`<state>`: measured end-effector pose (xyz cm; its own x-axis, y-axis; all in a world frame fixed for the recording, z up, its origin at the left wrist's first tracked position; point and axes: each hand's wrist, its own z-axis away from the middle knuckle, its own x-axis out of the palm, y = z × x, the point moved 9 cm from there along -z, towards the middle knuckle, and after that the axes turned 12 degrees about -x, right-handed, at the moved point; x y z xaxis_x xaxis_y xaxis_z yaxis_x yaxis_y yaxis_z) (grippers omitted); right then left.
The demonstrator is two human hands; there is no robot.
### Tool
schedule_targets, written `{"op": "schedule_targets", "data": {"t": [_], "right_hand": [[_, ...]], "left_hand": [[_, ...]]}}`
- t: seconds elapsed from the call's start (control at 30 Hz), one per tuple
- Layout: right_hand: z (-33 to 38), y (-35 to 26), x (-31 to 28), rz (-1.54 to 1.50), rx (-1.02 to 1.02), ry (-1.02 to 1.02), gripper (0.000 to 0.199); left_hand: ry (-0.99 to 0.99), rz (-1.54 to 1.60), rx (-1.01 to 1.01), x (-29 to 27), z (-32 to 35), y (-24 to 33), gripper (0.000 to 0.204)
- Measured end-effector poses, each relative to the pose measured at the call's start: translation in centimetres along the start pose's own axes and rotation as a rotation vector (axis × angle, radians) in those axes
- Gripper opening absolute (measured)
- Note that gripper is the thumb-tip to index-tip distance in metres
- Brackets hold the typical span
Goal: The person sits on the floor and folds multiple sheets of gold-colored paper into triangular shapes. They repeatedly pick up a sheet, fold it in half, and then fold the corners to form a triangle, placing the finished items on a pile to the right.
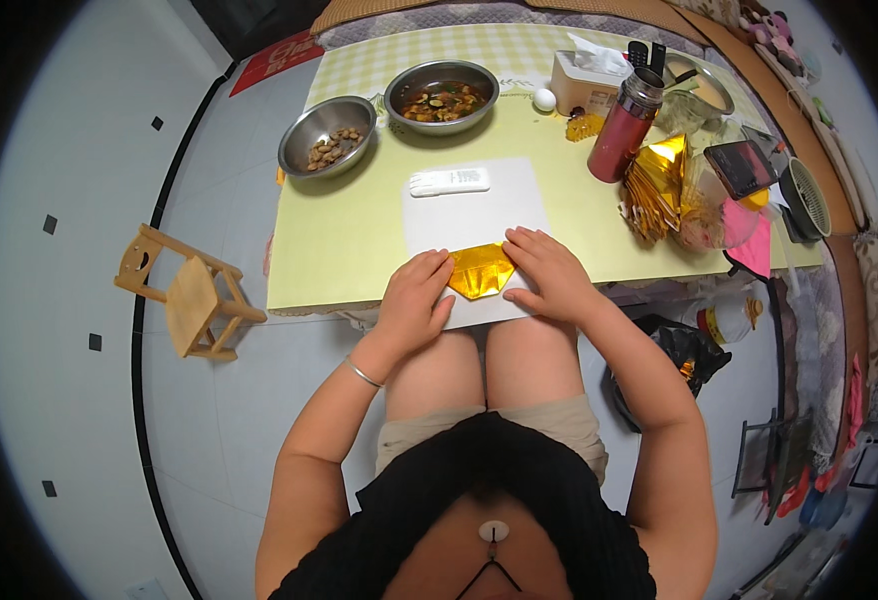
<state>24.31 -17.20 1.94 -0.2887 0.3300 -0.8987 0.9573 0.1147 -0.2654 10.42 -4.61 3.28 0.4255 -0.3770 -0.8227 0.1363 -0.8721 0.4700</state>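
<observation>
A folded piece of shiny gold paper [480, 271] lies on a white sheet [471, 215] at the near edge of a pale yellow table [344, 240]. My left hand [414, 297] presses on its left side, fingers bent over the edge. On the paper's right side rests my right hand [552, 272], fingers flat against the fold. Both hands touch the gold paper; a silver bracelet circles my left wrist.
A white remote [449, 181] lies on the white sheet. Two steel bowls with food [327, 135] [442, 96], a red flask [623, 126], a tissue box [585, 80], an egg [544, 99] and a stack of gold papers [656, 180] sit farther back. A small wooden stool [187, 295] stands left.
</observation>
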Motion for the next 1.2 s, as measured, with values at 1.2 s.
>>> {"op": "schedule_targets", "data": {"t": [1.2], "right_hand": [[2.5, 2.1, -1.9, -1.164, 0.591, 0.736, 0.016]], "left_hand": [[0.214, 1.234, -0.549, -1.7, -0.5, -5.9, 0.026]]}}
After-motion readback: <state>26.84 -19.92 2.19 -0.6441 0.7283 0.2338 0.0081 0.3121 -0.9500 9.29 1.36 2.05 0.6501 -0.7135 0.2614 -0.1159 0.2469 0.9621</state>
